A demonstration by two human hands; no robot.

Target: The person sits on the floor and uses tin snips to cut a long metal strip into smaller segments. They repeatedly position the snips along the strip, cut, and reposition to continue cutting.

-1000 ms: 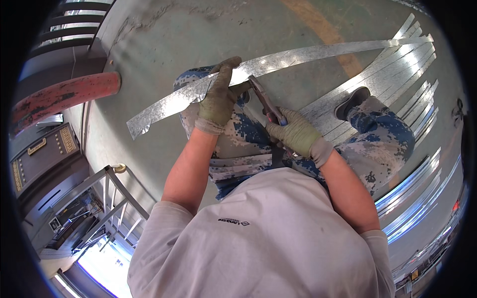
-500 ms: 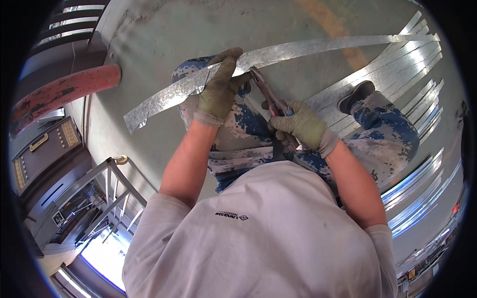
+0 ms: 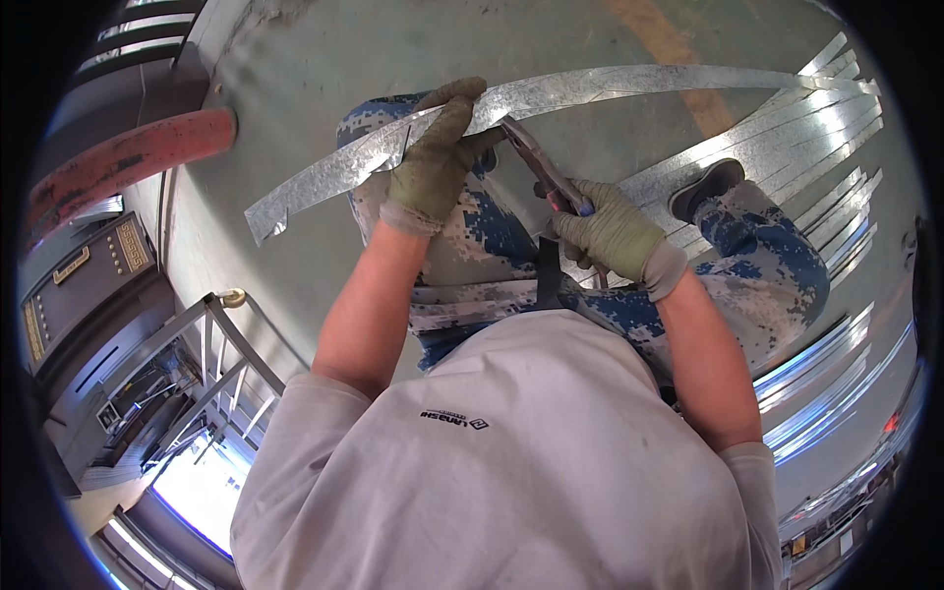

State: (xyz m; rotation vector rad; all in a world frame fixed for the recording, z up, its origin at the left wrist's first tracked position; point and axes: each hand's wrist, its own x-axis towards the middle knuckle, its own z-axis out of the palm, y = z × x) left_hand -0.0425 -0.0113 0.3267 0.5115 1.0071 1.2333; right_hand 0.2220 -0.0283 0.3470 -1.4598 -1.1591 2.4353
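A long, narrow galvanized metal strip (image 3: 600,84) runs across in front of me, from the left to a pile on the right. My left hand (image 3: 433,172), in a dirty greenish work glove, is closed round the strip above my bent knee. Small cut flaps stick out along its near edge, left of that hand and at its left end. In my gloved right hand (image 3: 615,231) is a pair of tin snips (image 3: 539,162), gripped by the handles. The snips' tip meets the strip's near edge, just right of my left hand. How far the blades are parted is unclear.
Many flat metal strips (image 3: 757,143) lie side by side on the floor at the right, under my shoe (image 3: 706,189). More strips (image 3: 816,364) lie farther down that side. A red curved pipe (image 3: 138,152) and a metal frame (image 3: 221,344) stand at the left.
My right hand and the snips have shifted a little right and up, their tip now against the strip's edge. The strip has moved slightly, its right end farther right. My left hand keeps its grip.
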